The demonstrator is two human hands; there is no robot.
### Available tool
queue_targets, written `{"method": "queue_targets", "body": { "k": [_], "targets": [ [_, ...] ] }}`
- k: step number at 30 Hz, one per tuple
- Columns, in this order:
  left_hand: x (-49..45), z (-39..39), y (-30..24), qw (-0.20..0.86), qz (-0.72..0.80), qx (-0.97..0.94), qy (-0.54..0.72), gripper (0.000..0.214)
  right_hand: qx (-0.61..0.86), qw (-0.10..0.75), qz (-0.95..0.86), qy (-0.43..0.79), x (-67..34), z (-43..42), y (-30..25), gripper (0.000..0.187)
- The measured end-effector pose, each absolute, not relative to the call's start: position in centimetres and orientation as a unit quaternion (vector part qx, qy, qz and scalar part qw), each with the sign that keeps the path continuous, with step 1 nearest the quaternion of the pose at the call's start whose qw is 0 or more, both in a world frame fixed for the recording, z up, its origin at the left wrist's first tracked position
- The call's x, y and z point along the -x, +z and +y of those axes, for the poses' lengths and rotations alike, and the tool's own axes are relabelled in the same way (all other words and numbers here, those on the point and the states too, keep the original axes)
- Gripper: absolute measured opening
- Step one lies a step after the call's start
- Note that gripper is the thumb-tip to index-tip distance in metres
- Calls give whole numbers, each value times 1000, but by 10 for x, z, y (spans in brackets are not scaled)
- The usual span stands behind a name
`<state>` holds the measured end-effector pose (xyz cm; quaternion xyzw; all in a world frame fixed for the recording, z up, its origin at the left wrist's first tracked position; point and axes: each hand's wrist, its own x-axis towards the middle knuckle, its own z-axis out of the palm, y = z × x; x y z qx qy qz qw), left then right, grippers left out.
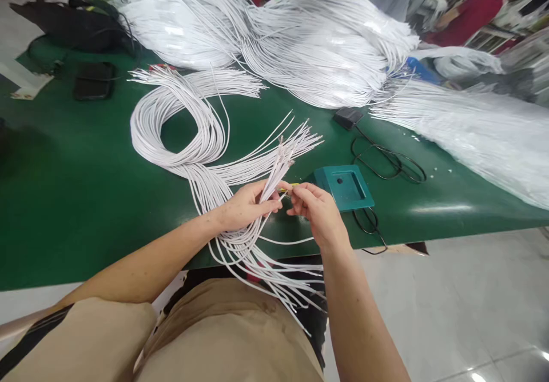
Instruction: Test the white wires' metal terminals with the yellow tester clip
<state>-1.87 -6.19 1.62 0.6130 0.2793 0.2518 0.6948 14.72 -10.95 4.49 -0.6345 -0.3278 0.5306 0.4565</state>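
Observation:
My left hand point(249, 206) is closed around a bundle of thin white cables point(274, 179), whose ends point up and away from me. Close beside it, my right hand point(315, 207) pinches with thumb and forefinger at a small yellow piece point(288, 187) by the cable ends; whether a cable end is also in the pinch is too small to tell. Loose cable ends hang below my hands over the table's front edge. A coiled bundle of white cables point(146, 127) lies to the left, with more straight ends fanned out behind my left hand.
A teal box with a recessed top point(364, 190) stands right of my hands, its black cord point(398, 164) looping behind. Large heaps of white cable point(317, 39) cover the back of the green table point(107, 210). A phone point(93, 80) and black bag point(72, 24) lie left. A person in red point(476, 19) is behind.

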Motion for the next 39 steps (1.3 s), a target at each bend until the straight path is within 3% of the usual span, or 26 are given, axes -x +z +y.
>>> {"method": "queue_targets", "body": {
  "k": [3,6,10,13,16,19,24,30,39],
  "targets": [
    [19,-62,17,696,292,-606,252,37,606,462,-397,511,-147,-112,43,29],
    [19,-61,16,712,294,-584,256,37,611,441,-465,465,-144,-115,40,21],
    [17,-58,14,775,289,-501,254,40,648,409,-582,273,-138,-118,29,20],
    [16,-57,12,834,297,-396,245,40,639,300,-707,48,-137,-119,23,28],
    [15,-56,10,836,315,-373,249,42,601,186,-775,-59,-146,-115,25,27],
    [14,-55,8,777,347,-443,282,43,609,150,-775,-74,-162,-105,33,19],
    [13,-53,6,698,397,-531,271,39,610,51,-791,5,-182,-87,43,12],
    [10,-53,9,663,430,-561,246,39,612,45,-788,49,-185,-81,45,10],
    [8,-52,4,622,461,-581,252,39,610,42,-791,-1,-183,-77,43,14]
  ]
}}
